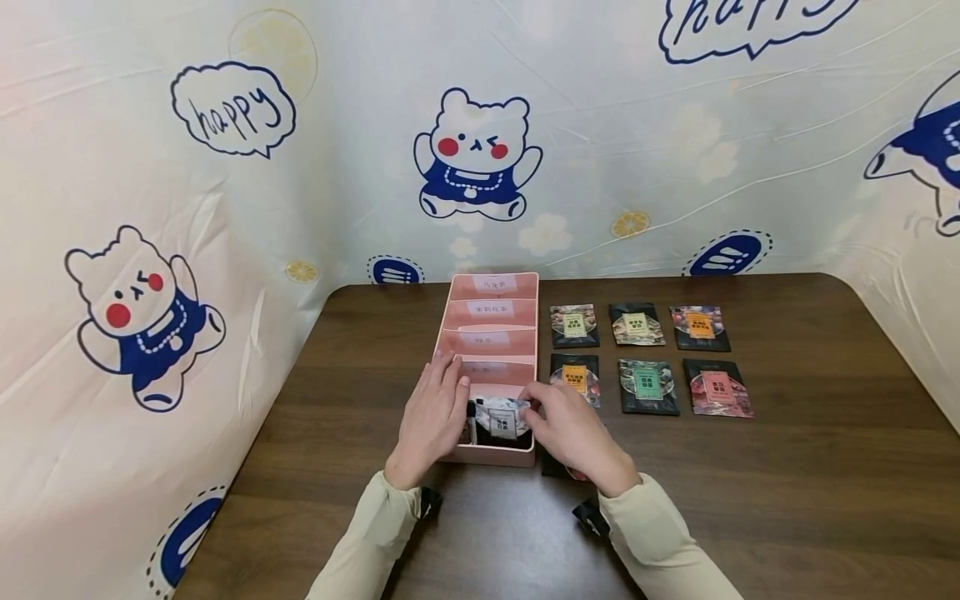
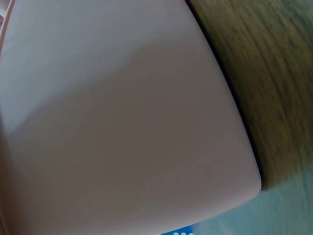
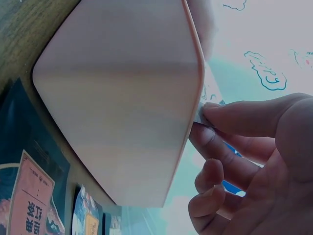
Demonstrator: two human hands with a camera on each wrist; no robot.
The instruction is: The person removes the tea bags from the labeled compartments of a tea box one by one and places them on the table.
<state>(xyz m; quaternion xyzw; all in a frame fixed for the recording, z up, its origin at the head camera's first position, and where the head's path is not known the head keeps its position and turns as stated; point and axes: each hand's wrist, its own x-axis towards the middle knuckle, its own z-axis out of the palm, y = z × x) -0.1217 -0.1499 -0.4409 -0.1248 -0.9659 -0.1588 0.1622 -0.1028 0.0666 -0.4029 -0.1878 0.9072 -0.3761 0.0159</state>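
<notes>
A pink box with several compartments in a row stands on the table. A black-and-white tea sachet stands in its nearest compartment, the pale top toward the far side. My right hand reaches over the box's right wall and pinches the sachet's upper right corner; in the right wrist view, thumb and index finger meet at that corner, just past the rim. My left hand rests along the box's left rim, fingers extended. The left wrist view shows mostly the box's outer wall; that hand is out of it.
To the right of the box lie several tea sachets in rows, among them a green-labelled one and a pink-labelled one. Another sachet is partly under my right forearm. Printed cloth hangs behind the wooden table.
</notes>
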